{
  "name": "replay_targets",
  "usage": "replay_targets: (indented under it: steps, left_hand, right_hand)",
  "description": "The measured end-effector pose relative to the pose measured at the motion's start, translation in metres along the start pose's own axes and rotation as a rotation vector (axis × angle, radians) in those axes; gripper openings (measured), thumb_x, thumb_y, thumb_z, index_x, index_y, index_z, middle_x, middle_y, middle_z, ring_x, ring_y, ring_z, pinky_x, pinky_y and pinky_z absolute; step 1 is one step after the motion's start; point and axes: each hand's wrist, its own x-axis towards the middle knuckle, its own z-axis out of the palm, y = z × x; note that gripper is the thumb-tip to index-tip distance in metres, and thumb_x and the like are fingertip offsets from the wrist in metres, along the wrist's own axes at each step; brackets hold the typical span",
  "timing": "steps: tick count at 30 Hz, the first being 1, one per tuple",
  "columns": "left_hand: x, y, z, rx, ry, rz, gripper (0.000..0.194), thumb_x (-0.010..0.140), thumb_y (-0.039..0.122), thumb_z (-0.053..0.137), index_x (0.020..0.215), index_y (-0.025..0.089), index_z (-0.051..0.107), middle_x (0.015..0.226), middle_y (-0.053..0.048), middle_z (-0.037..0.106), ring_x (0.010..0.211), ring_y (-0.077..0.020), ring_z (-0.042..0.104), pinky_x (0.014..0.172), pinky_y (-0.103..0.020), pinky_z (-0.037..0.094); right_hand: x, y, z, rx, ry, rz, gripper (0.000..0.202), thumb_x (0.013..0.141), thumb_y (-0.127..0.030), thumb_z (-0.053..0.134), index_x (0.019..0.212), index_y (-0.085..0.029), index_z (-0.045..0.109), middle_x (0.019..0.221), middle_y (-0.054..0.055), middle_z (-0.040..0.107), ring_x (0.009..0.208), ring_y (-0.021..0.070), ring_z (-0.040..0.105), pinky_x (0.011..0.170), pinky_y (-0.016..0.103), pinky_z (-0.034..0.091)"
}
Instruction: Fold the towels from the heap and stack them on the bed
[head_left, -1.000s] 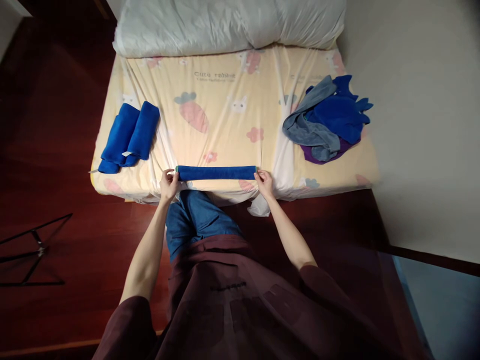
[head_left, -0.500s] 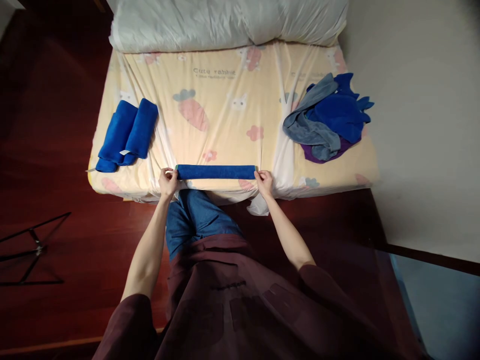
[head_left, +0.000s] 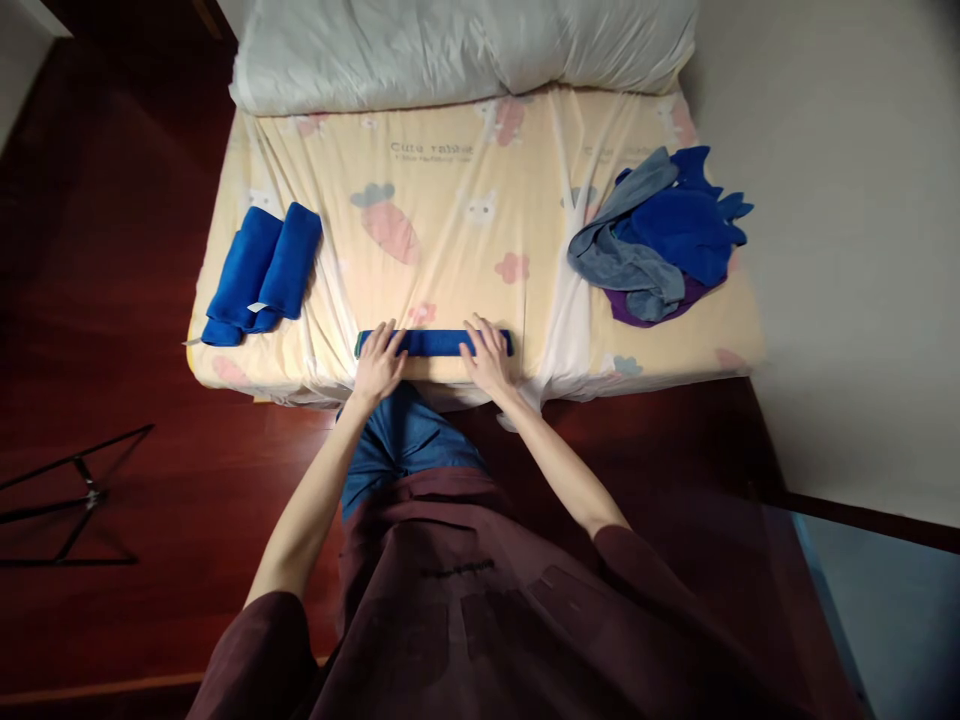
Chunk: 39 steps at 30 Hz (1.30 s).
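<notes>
A long, narrow folded blue towel [head_left: 435,343] lies crosswise near the front edge of the bed. My left hand [head_left: 382,362] rests flat on its left part, fingers spread. On the right part lies my right hand [head_left: 489,358], palm down and fingers apart. The towel's two ends show beyond the hands, with a green edge at the left one. To the left sit several folded blue towels [head_left: 289,262], side by side and overlapping, with a white tag showing. A loose heap of blue, grey and purple cloths [head_left: 679,235] is on the right.
The bed has a yellow sheet [head_left: 450,235] with rabbit and carrot prints. Across its far end lies a pale rolled quilt [head_left: 465,50]. A wall [head_left: 832,250] borders the right side. Black stand legs [head_left: 86,495] are on the red floor at left.
Both hands have let go of the towel's ends and moved inward onto its top, fingers now spread. The towel stays in about the same place.
</notes>
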Motion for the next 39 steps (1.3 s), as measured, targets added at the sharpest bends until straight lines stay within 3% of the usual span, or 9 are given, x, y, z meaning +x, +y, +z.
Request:
replay_targets:
  steps: [3,6,14,17,20,23,26,31,39]
  left_hand:
    - [0.003,0.013,0.022,0.006,-0.090,-0.014,0.061,0.103,0.042,0.043,0.156,0.014,0.050,0.170,-0.014,0.034,0.161,-0.0354,0.024,0.131,-0.055,0.020]
    - [-0.005,0.006,0.036,-0.001,-0.096,-0.081,0.064,0.102,0.042,0.042,0.158,0.011,0.047,0.171,-0.016,0.031,0.161,-0.0365,0.022,0.132,-0.058,0.015]
    - [-0.034,-0.013,0.025,-0.181,0.023,-0.195,0.060,0.098,0.041,0.054,0.151,0.014,0.054,0.168,-0.018,0.037,0.162,-0.0360,0.021,0.132,-0.059,0.016]
    - [-0.047,-0.005,0.022,-0.289,0.142,-0.312,0.049,0.093,0.036,0.064,0.137,0.016,0.064,0.159,-0.020,0.047,0.157,-0.0366,0.032,0.131,-0.056,0.025]
    - [-0.054,0.004,0.021,-0.503,0.245,-0.598,0.031,0.091,0.031,0.067,0.119,0.018,0.070,0.135,-0.018,0.063,0.131,-0.0327,0.060,0.118,-0.052,0.045]
    - [-0.046,0.008,0.021,-0.949,0.246,-0.972,0.012,0.094,0.023,0.065,0.102,0.016,0.069,0.099,-0.011,0.072,0.091,-0.0212,0.073,0.096,-0.041,0.061]
    - [-0.026,0.005,0.017,-1.307,0.315,-1.169,0.009,0.096,0.016,0.063,0.089,0.013,0.066,0.085,-0.010,0.073,0.073,-0.0143,0.071,0.083,-0.030,0.064]
    - [0.001,-0.006,0.012,-1.368,0.405,-1.306,0.020,0.097,0.023,0.069,0.081,0.013,0.062,0.068,-0.007,0.067,0.071,-0.0185,0.074,0.070,-0.028,0.066]
    - [0.013,-0.021,0.018,-1.311,0.529,-1.324,0.025,0.088,0.020,0.081,0.079,0.015,0.058,0.065,-0.001,0.062,0.063,-0.0166,0.071,0.068,-0.030,0.068]
  right_hand:
    - [0.004,-0.017,0.012,-0.053,-0.160,-0.105,0.057,0.108,-0.036,0.040,0.163,-0.021,0.039,0.173,0.008,0.031,0.162,0.0276,0.021,0.133,0.053,0.019]
    - [-0.002,-0.005,0.022,-0.080,-0.242,-0.093,0.060,0.108,-0.033,0.040,0.166,-0.019,0.034,0.175,0.008,0.026,0.164,0.0262,0.016,0.134,0.053,0.013]
    - [-0.022,0.039,0.016,-0.096,-0.272,-0.096,0.059,0.109,-0.032,0.033,0.166,-0.015,0.033,0.175,0.009,0.025,0.165,0.0224,0.016,0.135,0.048,0.014]
    - [-0.020,0.042,0.010,-0.038,-0.247,-0.080,0.055,0.109,-0.031,0.033,0.161,-0.017,0.044,0.171,0.008,0.036,0.162,0.0229,0.027,0.134,0.049,0.021]
    - [-0.009,0.051,0.001,0.010,-0.175,-0.027,0.047,0.108,-0.027,0.037,0.146,-0.018,0.063,0.159,0.010,0.053,0.151,0.0245,0.044,0.130,0.047,0.032]
    - [0.013,0.069,-0.014,-0.006,-0.184,0.024,0.039,0.101,-0.022,0.053,0.137,-0.015,0.069,0.147,0.013,0.064,0.140,0.0275,0.055,0.124,0.046,0.040]
    - [0.037,0.088,-0.031,-0.049,-0.392,0.025,0.043,0.092,-0.020,0.070,0.135,-0.013,0.069,0.137,0.015,0.070,0.131,0.0295,0.061,0.118,0.044,0.047]
    - [0.064,0.100,-0.045,-0.111,-0.590,0.014,0.047,0.084,-0.019,0.082,0.130,-0.015,0.070,0.132,0.014,0.072,0.125,0.0269,0.066,0.110,0.036,0.051]
    - [0.081,0.090,-0.030,-0.263,-0.775,0.091,0.053,0.078,-0.025,0.088,0.127,-0.019,0.071,0.120,0.011,0.076,0.103,0.0235,0.075,0.085,0.026,0.056]
